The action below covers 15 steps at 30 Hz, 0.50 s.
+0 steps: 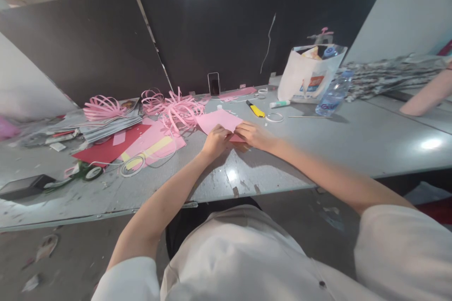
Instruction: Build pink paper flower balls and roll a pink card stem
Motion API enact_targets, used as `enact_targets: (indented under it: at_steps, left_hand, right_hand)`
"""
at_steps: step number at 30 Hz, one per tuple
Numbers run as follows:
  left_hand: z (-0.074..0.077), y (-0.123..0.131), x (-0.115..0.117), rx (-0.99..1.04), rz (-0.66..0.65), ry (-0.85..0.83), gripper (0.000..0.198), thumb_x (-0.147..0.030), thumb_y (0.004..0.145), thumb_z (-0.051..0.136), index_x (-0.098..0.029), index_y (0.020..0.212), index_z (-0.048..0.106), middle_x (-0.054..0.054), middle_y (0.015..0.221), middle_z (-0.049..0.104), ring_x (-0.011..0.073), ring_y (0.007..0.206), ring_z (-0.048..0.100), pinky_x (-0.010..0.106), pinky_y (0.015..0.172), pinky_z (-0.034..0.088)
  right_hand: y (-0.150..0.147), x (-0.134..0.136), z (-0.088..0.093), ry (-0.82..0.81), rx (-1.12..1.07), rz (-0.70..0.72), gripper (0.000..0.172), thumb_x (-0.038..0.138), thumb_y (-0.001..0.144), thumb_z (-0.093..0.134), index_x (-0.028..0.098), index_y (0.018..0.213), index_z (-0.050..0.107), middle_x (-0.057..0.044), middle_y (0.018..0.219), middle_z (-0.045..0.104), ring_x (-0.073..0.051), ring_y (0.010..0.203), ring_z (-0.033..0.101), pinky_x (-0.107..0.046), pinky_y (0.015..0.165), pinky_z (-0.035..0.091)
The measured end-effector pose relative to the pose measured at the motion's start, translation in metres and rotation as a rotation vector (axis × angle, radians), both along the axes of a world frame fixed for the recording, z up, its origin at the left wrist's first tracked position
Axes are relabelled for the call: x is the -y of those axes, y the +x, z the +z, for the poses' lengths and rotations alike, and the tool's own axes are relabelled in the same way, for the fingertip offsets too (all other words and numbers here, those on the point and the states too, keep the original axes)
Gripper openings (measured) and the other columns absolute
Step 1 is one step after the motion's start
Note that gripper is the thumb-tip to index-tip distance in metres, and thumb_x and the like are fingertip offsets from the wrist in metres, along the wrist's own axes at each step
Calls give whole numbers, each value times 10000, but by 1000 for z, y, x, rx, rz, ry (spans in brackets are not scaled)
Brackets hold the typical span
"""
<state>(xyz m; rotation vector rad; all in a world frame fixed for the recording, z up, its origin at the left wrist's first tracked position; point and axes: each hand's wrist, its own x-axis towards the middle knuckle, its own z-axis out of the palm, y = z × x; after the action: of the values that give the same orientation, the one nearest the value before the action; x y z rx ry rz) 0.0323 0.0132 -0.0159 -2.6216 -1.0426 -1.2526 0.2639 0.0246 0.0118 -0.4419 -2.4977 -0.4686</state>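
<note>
A sheet of pink paper (217, 120) lies on the grey table in front of me, its near edge under my fingers. My left hand (216, 143) pinches that near edge from the left. From the right, my right hand (254, 135) is closed on the same edge, close beside the left fingertips. A darker pink or red strip shows below the fingers; whether it is a fold or a second sheet I cannot tell. Just beyond the right hand are a yellow box cutter (256, 110) and a white ring (274, 117).
Pink paper-strip loops (180, 112), red paper (113, 146) and a coiled white cable (133, 165) lie to the left. Scissors (92, 173) rest near the front edge. A phone (213, 84) stands at the back. Rightward are a glue stick (280, 103), bottle (334, 94) and white bag (293, 75).
</note>
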Motion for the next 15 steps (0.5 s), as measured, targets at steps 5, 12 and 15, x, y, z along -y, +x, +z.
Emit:
enact_targets:
  at_steps: [5, 12, 15]
  left_hand:
    - [0, 0, 0, -1, 5, 3, 134, -128, 1007, 685, -171, 943, 795, 97, 872, 786, 260, 956, 679, 377, 840, 575]
    - [-1, -1, 0, -7, -6, 31, 119, -119, 996, 695, -159, 929, 785, 101, 857, 773, 261, 944, 671, 372, 826, 569]
    - [-2, -1, -1, -12, -11, 43, 146, -122, 1007, 674, -160, 914, 780, 98, 850, 766, 257, 924, 666, 375, 822, 564]
  right_hand:
    - [0, 3, 3, -40, 31, -4, 293, 131, 1083, 500, 79, 1265, 723, -208, 1239, 751, -323, 1238, 690, -545, 1107, 583]
    - [-2, 5, 6, -67, 53, -17, 287, 110, 1066, 508, 96, 1263, 716, -192, 1232, 748, -321, 1220, 691, -535, 1079, 584]
    - [-2, 3, 3, -72, 57, -28, 280, 117, 1066, 516, 83, 1261, 713, -203, 1220, 749, -330, 1213, 695, -538, 1069, 585]
